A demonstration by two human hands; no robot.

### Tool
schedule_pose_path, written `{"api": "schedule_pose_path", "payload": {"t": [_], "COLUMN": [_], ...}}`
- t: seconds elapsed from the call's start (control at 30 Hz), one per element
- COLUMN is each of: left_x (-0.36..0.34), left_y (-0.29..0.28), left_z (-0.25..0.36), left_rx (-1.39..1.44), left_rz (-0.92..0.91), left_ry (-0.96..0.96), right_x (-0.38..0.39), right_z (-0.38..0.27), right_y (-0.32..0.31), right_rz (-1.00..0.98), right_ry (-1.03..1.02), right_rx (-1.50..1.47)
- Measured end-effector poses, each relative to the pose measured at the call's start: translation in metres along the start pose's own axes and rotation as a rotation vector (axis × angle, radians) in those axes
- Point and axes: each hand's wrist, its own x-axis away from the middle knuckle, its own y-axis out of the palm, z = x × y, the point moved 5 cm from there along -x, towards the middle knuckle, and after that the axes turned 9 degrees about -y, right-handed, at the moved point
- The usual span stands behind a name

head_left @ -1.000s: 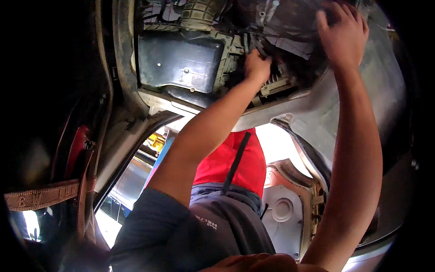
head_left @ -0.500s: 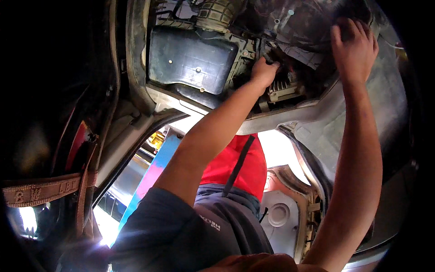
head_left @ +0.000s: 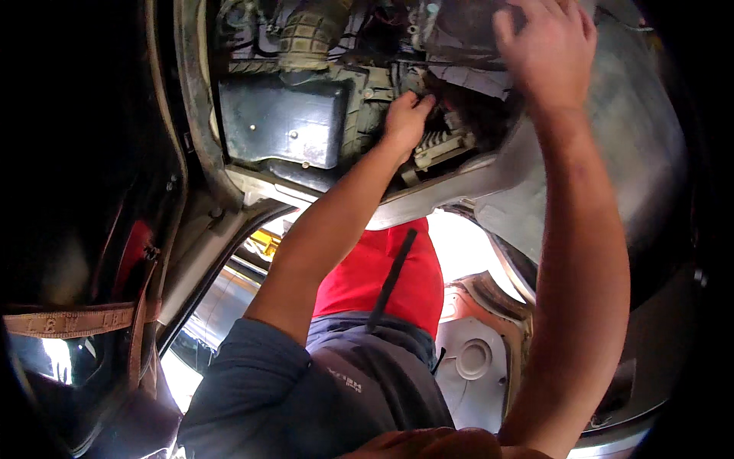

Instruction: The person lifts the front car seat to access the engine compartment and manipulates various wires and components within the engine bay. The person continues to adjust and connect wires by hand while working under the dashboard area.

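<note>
At the far left, a brown webbing strap [head_left: 69, 323] lies across the dark side, well apart from the work. More to the right, a ribbed hose [head_left: 304, 42] comes down to a dark box [head_left: 283, 115], which has small pale fasteners on its face.

Just to the right of this box, the left grip [head_left: 405, 124] reaches in among the vehicle parts. Its thumb and first finger are near to each other, so the gap is narrow; I cannot tell if something small is held between them. The finned metal part [head_left: 442, 147] is the thing nearest to this grip: it lies to the right of the palm and lower than the fingertips. Whether the two touch is not clear.

I judge that the step in hand is fine finger work in the tight space between the box and the finned part. The next move, in my opinion, calls for careful fingertips on the left and a steady support on the right.

Farther right, the right grip [head_left: 549, 65] is at the upper edge, beside a dark rounded part [head_left: 470, 29]. Its thumb stands wide from the fingers, but the tips are partly cut off, so I cannot say what it holds. A grey panel [head_left: 642, 130] curves at its right.
</note>
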Motion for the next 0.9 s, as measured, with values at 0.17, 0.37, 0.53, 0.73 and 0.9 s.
{"api": "schedule_pose_path", "payload": {"t": [0.17,0.37,0.53,0.73,0.9], "left_x": [-0.008,-0.014,-0.007,-0.092,-0.152], "left_y": [-0.006,-0.026,-0.005,-0.02,-0.035], "left_z": [-0.005,-0.005,0.045,0.057,0.056], "left_rx": [-0.225,-0.119,-0.196,0.051,-0.756], "left_rz": [0.118,0.369,0.334,0.419,0.405], "left_ry": [0.071,0.101,0.354,0.174,0.161], "right_x": [0.001,0.002,0.0,0.002,0.005], "right_z": [0.004,0.013,0.017,0.016,0.017], "right_y": [0.003,0.013,0.014,0.019,0.018], "right_rz": [0.054,0.083,0.046,0.086,0.17], "right_ry": [-0.066,-0.002,0.043,0.032,-0.022], "right_rx": [-0.015,-0.115,-0.186,-0.091,-0.1]}}
